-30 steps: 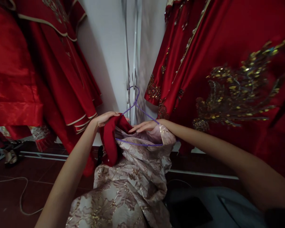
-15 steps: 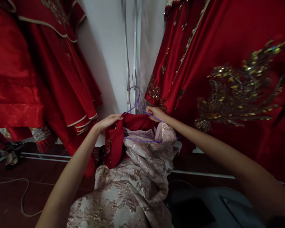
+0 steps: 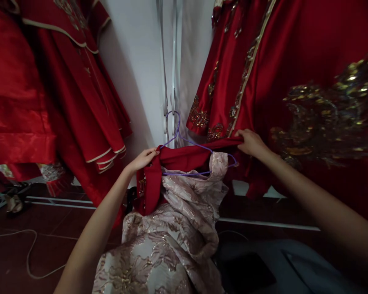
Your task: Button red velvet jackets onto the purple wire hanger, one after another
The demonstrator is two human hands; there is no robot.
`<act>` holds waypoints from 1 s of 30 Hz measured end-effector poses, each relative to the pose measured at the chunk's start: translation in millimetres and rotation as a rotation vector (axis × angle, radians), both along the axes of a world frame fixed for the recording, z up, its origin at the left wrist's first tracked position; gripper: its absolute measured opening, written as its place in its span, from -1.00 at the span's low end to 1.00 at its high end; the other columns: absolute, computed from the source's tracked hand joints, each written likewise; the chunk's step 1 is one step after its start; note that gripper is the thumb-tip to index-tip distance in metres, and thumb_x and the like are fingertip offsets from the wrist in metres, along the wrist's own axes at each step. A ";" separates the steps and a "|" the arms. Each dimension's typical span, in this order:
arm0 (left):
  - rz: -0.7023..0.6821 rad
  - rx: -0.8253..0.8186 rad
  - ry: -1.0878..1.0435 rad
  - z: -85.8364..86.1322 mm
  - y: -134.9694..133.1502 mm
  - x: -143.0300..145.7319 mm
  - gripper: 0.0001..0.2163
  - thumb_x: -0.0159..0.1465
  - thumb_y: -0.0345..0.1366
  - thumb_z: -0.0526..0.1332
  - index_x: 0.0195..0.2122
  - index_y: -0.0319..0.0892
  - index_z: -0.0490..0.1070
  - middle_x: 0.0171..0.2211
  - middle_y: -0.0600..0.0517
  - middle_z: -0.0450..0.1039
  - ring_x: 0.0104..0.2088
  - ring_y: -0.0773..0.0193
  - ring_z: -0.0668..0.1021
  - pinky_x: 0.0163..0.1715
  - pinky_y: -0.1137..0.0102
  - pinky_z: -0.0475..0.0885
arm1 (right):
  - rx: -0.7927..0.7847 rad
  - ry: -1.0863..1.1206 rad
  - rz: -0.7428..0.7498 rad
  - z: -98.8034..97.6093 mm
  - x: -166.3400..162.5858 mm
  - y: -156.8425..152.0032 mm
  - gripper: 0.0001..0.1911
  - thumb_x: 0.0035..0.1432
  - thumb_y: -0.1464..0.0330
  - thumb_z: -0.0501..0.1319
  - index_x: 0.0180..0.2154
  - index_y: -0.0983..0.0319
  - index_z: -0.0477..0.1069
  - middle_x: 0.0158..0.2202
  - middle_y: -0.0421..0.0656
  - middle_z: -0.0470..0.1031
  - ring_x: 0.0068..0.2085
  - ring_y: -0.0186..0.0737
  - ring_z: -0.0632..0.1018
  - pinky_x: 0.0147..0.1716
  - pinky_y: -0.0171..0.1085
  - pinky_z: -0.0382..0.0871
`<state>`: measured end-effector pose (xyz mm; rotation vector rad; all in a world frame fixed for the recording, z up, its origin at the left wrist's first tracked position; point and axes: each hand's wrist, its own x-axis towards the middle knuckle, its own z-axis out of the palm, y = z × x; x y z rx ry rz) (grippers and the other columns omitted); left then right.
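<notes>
A purple wire hanger [image 3: 178,131] hangs by its hook from a pale metal rack post, carrying a pink-and-gold brocade dress [image 3: 184,204]. A red cloth garment [image 3: 184,158] lies along the hanger's top, one beaded part draping down at the left. With fingers closed, my left hand [image 3: 144,159] grips the red garment near the hanger's left shoulder. Off to the right, my right hand [image 3: 248,143] pinches another part of that garment and holds it stretched out sideways past the hanger's right end.
Red gowns [image 3: 79,90] with pale trim hang at the left, and red gowns with gold sequins [image 3: 328,110] at the right. Behind stands a white wall [image 3: 131,53]. Gold shoes [image 3: 14,204] and a white cable [image 3: 29,257] are on the floor; a grey surface [image 3: 282,265] is at lower right.
My right hand has moved right from the hanger's shoulder, drawing the red garment out with it. The hanger's right end now shows beyond the dress strap. My left hand has stayed nearly still.
</notes>
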<state>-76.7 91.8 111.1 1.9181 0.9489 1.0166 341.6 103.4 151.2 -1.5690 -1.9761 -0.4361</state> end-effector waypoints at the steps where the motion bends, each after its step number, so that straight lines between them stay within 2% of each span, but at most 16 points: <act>1: 0.004 0.042 0.023 -1.0 0.0 -0.6 -0.76 0.18 -0.12 0.06 -0.44 -0.20 0.29 -0.52 0.14 0.23 -0.48 0.42 0.30 -0.44 0.53 0.24 | -0.012 -0.002 0.031 0.4 2.0 -8.2 -0.85 -0.18 0.52 0.14 -0.49 0.22 0.23 -0.44 -0.13 0.34 -0.42 -0.27 0.36 -0.39 -0.29 0.18; 3: 0.022 0.121 0.064 -3.9 -0.9 0.1 -0.75 0.21 -0.12 0.03 -0.47 -0.19 0.24 -0.53 0.14 0.19 -0.49 0.42 0.27 -0.42 0.53 0.23 | -0.077 0.030 0.131 -1.1 -1.0 -26.5 -0.87 -0.08 0.40 0.20 -0.48 0.21 0.21 -0.46 -0.15 0.35 -0.45 -0.31 0.36 -0.41 -0.31 0.18; 6: 0.065 0.197 0.093 -7.7 -3.8 3.8 -0.75 0.23 -0.13 0.00 -0.48 -0.18 0.21 -0.53 0.14 0.17 -0.48 0.41 0.26 -0.41 0.52 0.23 | -0.142 0.149 0.249 -8.6 -18.8 -52.0 -0.69 -0.05 0.14 0.24 -0.41 0.20 0.24 -0.46 -0.19 0.40 -0.48 -0.32 0.38 -0.46 -0.34 0.20; 9: 0.091 0.226 0.100 -7.6 -7.0 8.6 -0.75 0.23 -0.13 0.01 -0.47 -0.19 0.23 -0.51 0.13 0.21 -0.46 0.40 0.28 -0.39 0.51 0.24 | -0.125 0.188 0.236 -17.4 -41.5 -67.7 -0.62 -0.01 0.04 0.18 -0.29 0.19 0.30 -0.45 -0.19 0.45 -0.48 -0.27 0.44 -0.47 -0.34 0.20; 11: 0.085 0.234 0.111 -6.8 -9.1 12.6 -0.75 0.23 -0.12 0.02 -0.44 -0.20 0.25 -0.48 0.12 0.25 -0.43 0.39 0.30 -0.36 0.50 0.25 | -0.091 0.157 0.170 -22.9 -54.9 -71.6 -0.63 0.01 0.02 0.15 -0.31 0.18 0.33 -0.50 -0.19 0.44 -0.50 -0.24 0.44 -0.50 -0.33 0.17; 14: 0.112 0.277 0.168 -9.0 -13.0 20.0 -0.75 0.24 -0.12 0.01 -0.43 -0.20 0.25 -0.46 0.10 0.27 -0.40 0.36 0.33 -0.33 0.48 0.27 | -0.007 0.181 0.119 -33.3 -76.1 -70.1 -0.67 0.04 0.04 0.12 -0.42 0.19 0.31 -0.56 -0.21 0.39 -0.54 -0.26 0.40 -0.51 -0.34 0.12; 19: 0.326 0.480 0.414 -20.3 -22.9 29.0 -0.83 0.21 -0.17 0.06 -0.38 -0.16 0.21 -0.39 0.05 0.27 -0.34 0.28 0.37 -0.27 0.39 0.27 | 0.032 0.333 0.134 -60.5 -137.0 -69.0 -0.74 0.10 0.16 0.06 -0.51 0.18 0.23 -0.66 -0.28 0.24 -0.62 -0.33 0.28 -0.54 -0.36 0.04; 24: 0.411 0.559 0.613 -18.7 -25.2 24.9 -0.87 0.22 -0.20 0.05 -0.30 -0.15 0.20 -0.32 -0.01 0.30 -0.27 0.20 0.39 -0.25 0.32 0.28 | -0.004 0.519 0.309 -84.4 -196.0 -94.8 -0.77 0.10 0.22 0.07 -0.52 0.19 0.17 -0.66 -0.32 0.14 -0.61 -0.39 0.22 -0.52 -0.40 0.06; 28: 0.438 0.592 0.631 -15.2 -32.3 25.1 -0.91 0.16 -0.30 0.11 -0.35 -0.15 0.20 -0.23 -0.05 0.29 -0.18 0.15 0.38 -0.18 0.28 0.28 | -0.051 0.624 0.401 -92.2 -191.3 -109.3 -0.86 0.01 0.32 0.13 -0.46 0.18 0.16 -0.59 -0.34 0.14 -0.57 -0.41 0.22 -0.52 -0.42 0.09; 30: 0.532 0.629 0.599 -19.6 -46.2 28.8 -0.88 0.09 -0.35 0.17 -0.37 -0.15 0.22 -0.10 -0.10 0.24 -0.08 0.09 0.33 -0.10 0.23 0.26 | -0.046 0.701 0.419 -95.5 -176.2 -109.7 -0.86 -0.02 0.35 0.14 -0.44 0.18 0.14 -0.57 -0.33 0.13 -0.55 -0.41 0.22 -0.52 -0.42 0.10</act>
